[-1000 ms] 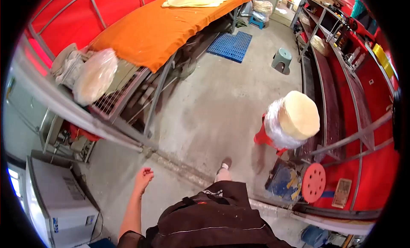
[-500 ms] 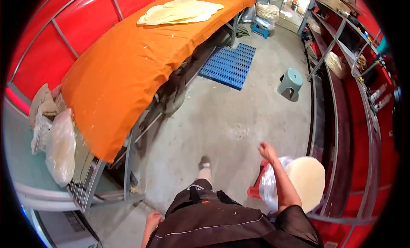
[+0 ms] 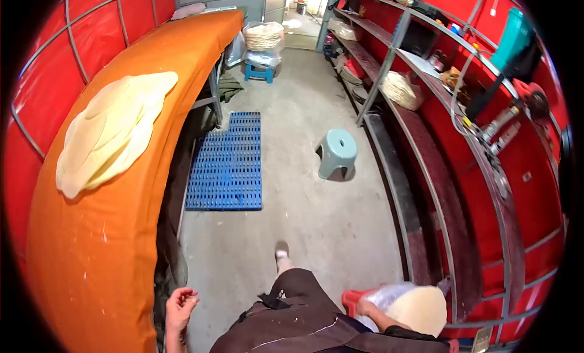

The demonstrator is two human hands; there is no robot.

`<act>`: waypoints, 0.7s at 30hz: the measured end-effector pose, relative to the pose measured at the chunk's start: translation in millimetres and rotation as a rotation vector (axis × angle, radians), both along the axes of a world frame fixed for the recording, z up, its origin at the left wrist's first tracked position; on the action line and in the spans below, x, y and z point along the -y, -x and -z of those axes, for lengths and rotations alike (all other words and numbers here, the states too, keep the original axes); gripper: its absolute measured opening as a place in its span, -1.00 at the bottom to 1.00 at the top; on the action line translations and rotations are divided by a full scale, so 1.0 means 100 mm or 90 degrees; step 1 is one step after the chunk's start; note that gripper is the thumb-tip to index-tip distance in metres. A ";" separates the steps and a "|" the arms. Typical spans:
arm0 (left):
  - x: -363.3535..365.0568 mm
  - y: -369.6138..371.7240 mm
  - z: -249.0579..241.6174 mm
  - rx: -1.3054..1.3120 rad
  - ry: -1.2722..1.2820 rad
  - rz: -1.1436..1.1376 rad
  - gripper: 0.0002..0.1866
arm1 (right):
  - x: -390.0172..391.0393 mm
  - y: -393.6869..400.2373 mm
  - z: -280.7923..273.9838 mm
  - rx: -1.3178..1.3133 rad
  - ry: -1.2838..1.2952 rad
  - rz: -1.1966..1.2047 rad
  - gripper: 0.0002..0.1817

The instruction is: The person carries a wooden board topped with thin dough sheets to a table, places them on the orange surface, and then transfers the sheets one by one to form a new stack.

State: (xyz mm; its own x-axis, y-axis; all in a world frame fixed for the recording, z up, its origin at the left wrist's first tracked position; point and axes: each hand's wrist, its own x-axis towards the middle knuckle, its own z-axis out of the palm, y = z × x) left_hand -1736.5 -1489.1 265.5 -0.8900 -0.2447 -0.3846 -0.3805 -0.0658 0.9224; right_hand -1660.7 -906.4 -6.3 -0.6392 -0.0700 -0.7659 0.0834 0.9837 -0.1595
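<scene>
My left hand (image 3: 181,305) is raised beside the orange-covered table (image 3: 131,231), its fingers curled with gaps between them and nothing in them. My right hand (image 3: 367,307) hangs low over the plastic wrapping (image 3: 389,295) and red stool (image 3: 351,299) at the lower right; its fingers are too small to make out. Next to it lies a round pale flatbread stack (image 3: 420,310) on the plastic. More thin pale sheets (image 3: 115,128) lie overlapped on the orange cloth.
A blue slatted pallet (image 3: 225,164) lies on the floor by the table. A grey-green stool (image 3: 338,152) stands right of centre. Farther back, a blue stool (image 3: 259,72) bears a stack of flatbreads (image 3: 263,37). Metal shelves (image 3: 426,164) line the right side.
The view has turned and moved forward, with the table sheets, pallet and grey-green stool now nearer. My left hand has come up; my right hand appears lower, by the red stool.
</scene>
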 end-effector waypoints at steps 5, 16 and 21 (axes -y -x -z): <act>-0.07 1.84 0.05 -0.008 -0.081 -0.146 -0.70 | 0.02 1.78 -0.11 0.028 -0.027 0.157 -0.77; 1.03 4.01 -0.69 -0.267 -0.338 -0.311 -0.71 | 3.02 8.90 -1.45 -0.571 0.210 -0.288 -0.81; 2.28 4.96 -0.48 -0.389 -0.450 -0.562 -0.66 | 5.40 9.68 -2.75 -0.410 0.615 -0.217 -0.81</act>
